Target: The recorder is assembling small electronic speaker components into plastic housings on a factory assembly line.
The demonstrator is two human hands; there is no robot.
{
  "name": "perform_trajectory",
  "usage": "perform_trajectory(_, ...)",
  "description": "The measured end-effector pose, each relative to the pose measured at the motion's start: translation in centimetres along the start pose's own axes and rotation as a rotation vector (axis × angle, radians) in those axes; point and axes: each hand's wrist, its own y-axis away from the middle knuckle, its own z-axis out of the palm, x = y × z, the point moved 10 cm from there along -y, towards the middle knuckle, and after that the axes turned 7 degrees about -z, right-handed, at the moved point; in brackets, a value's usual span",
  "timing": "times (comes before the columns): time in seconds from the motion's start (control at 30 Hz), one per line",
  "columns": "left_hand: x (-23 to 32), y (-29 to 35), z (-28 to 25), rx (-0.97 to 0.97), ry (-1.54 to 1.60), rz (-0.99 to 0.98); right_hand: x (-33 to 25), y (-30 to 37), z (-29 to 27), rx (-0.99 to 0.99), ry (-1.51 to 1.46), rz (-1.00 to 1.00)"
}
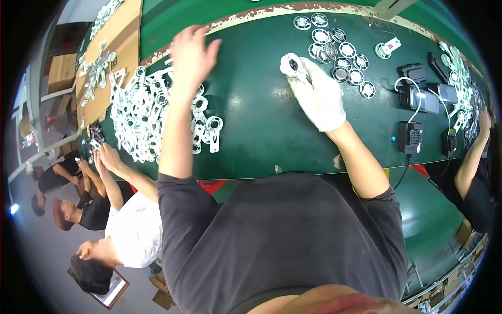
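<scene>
My right hand (320, 99) wears a white glove and is closed around a small white plastic part with a round head and a dark centre (293, 64). It is above the middle of the green table. My bare left hand (193, 57) reaches toward the far side, by the upper right edge of a heap of similar white plastic parts (138, 118). Its thumb stands apart from the fingers, and I see nothing in it. My left forearm hides some of the heap. Beyond my right hand lies a cluster of round spoked discs (346, 50).
A white part on a round base (387, 48) sits right of the discs. Black battery-like blocks (418, 98) with white cables and a black charger (410, 137) lie at right. Cardboard (97, 91) holds more parts at far left. Co-workers sit on both sides, one in white (133, 230).
</scene>
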Motion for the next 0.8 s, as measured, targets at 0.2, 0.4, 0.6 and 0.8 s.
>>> perform_trajectory(0.2,13.9,-2.8,4.0,-0.057,0.486,0.252,0.5,-0.1,-0.4,0.038,-0.1,0.021)
perform_trajectory(0.4,13.8,-2.5,5.8,-0.213,0.416,0.218,0.9,-0.5,-1.4,0.065,-0.006,0.023)
perform_trajectory(0.6,11.2,4.0,3.2,-0.304,0.356,-0.012,-1.4,-0.4,-1.0,0.004,0.281,-0.246)
perform_trajectory(0.8,8.7,7.0,1.6,-0.167,0.401,-0.149,-1.3,-0.2,0.5,-0.109,0.342,-0.221)
